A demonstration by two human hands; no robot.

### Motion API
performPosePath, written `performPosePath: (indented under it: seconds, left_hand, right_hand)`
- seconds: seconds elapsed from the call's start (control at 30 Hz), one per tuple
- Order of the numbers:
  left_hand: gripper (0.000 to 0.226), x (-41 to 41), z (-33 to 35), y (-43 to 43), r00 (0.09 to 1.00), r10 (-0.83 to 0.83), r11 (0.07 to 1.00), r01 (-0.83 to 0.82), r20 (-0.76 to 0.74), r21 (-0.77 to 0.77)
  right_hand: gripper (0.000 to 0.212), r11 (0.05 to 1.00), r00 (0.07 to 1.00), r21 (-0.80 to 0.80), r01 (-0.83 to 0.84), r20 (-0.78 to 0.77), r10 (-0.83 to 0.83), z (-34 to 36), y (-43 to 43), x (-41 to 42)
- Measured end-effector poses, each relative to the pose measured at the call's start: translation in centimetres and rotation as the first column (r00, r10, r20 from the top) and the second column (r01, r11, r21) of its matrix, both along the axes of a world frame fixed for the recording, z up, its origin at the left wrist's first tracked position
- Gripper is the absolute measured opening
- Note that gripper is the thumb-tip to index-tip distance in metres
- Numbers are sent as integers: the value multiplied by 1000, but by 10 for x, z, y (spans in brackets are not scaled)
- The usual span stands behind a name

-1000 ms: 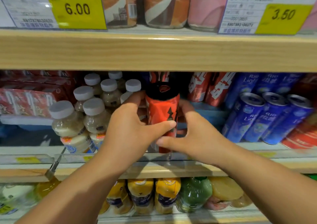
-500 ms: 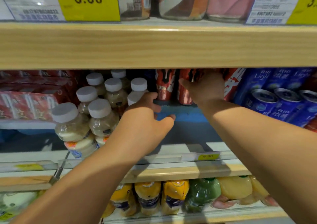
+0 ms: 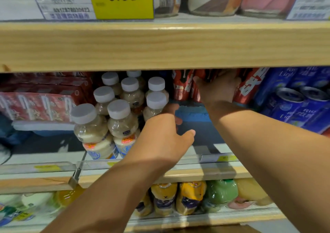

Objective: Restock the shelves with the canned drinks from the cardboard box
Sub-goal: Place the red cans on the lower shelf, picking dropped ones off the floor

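My right hand [image 3: 218,87] reaches deep into the middle shelf and is wrapped around a red and black can [image 3: 198,84] that stands at the back. Another red can [image 3: 180,85] stands just left of it, and a tilted one [image 3: 249,87] is on its right. My left hand [image 3: 167,138] hovers lower and nearer, over the blue shelf floor [image 3: 194,115], fingers apart and holding nothing, next to the white-capped bottles. The cardboard box is out of sight.
White-capped milky bottles [image 3: 107,122] crowd the left of the gap. Blue cans [image 3: 292,106] lie tilted on the right. Red cartons [image 3: 35,104] sit far left. A wooden shelf board [image 3: 160,45] hangs low overhead. Yellow and green bottles [image 3: 189,197] fill the shelf below.
A second ago both hands held the red can at the shelf front. My right hand has since carried it to the back row, and my left hand let go and stayed in front.
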State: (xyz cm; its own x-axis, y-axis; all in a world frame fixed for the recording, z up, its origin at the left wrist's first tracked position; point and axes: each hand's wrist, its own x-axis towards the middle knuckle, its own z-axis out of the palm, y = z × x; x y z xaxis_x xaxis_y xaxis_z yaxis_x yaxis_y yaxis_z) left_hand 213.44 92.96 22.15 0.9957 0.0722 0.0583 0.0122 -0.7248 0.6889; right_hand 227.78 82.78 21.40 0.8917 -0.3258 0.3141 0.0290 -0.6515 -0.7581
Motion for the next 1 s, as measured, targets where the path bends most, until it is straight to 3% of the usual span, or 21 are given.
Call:
performPosePath:
  seconds: [0.1, 0.27, 0.33, 0.47, 0.63, 0.77, 1.0]
  left_hand:
    - [64, 2, -1, -5, 1000, 9, 1000, -9, -14, 23]
    - [20, 4, 4, -24, 1000, 13, 1000, -14, -16, -10]
    - [16, 5, 3, -35, 999, 27, 999, -28, -22, -35]
    - [22, -8, -11, -76, 995, -9, 997, 2, -100, -72]
    - [14, -43, -38, -146, 955, -131, 991, 131, -265, -16]
    - [23, -75, -62, -209, 905, -251, 950, 298, -343, 90]
    - [21, -130, -100, -339, 836, -341, 891, 434, -431, 136]
  right_hand:
    - [69, 992, 1000, 125, 2, 17, -5, -4, -6, -9]
    - [1, 980, 991, 152, -125, -28, 131, -13, -44, -41]
    - [18, 958, 982, 237, -165, -50, 181, -18, -68, -66]
    - [15, 969, 981, 211, -127, -118, 154, -35, -130, -131]
    - [16, 941, 965, 328, 81, -261, 8, -68, -219, -210]
    - [7, 857, 900, 424, 292, -425, -97, -93, -296, -280]
    - [16, 734, 798, 385, 559, -492, -350, -123, -428, -396]
